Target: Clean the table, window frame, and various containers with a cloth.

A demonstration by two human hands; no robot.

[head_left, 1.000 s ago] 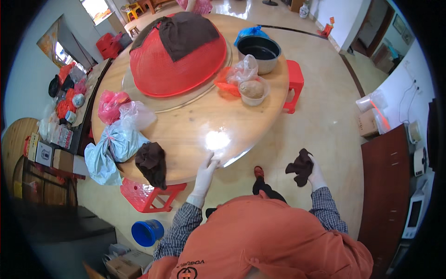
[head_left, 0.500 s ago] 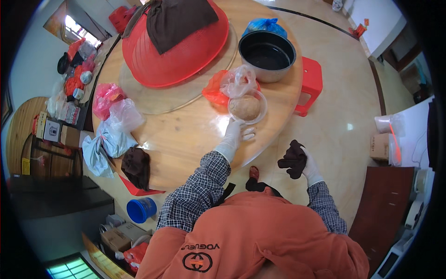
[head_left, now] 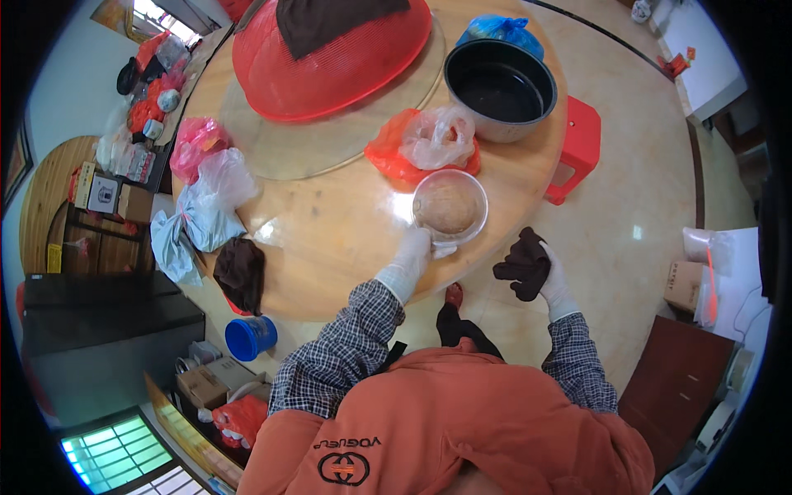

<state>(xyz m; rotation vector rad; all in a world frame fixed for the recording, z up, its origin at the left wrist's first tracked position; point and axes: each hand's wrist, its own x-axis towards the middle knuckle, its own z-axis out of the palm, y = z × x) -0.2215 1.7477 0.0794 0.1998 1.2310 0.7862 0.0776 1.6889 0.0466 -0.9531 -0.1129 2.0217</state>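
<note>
Both my hands wear white gloves. My left hand (head_left: pixel 415 247) is at the near left side of a clear round plastic bowl (head_left: pixel 483 205), thumb by its rim and fingers curled under its near edge. A smooth round tan lump (head_left: pixel 450 208), like dough, shows in the bowl. Whether the bowl rests on the table or is slightly raised is hard to see. Out past the table's edge, over the floor, my right hand (head_left: pixel 558 280) grips a bunched dark brown cloth (head_left: pixel 525 264).
On the round wooden table (head_left: pixel 330 247) are a black-lined pot (head_left: pixel 501 87), orange and clear plastic bags (head_left: pixel 437 140), a red mesh cover (head_left: pixel 346 74), more bags (head_left: pixel 210 210) and a dark cloth (head_left: pixel 239 272). A red stool (head_left: pixel 582 140) and blue bucket (head_left: pixel 250 338) stand beside it.
My left fingers, stretched out before, have closed at the bowl's edge. The bowl has come away from the bags toward me. My view has shifted; the right hand still holds the cloth.
</note>
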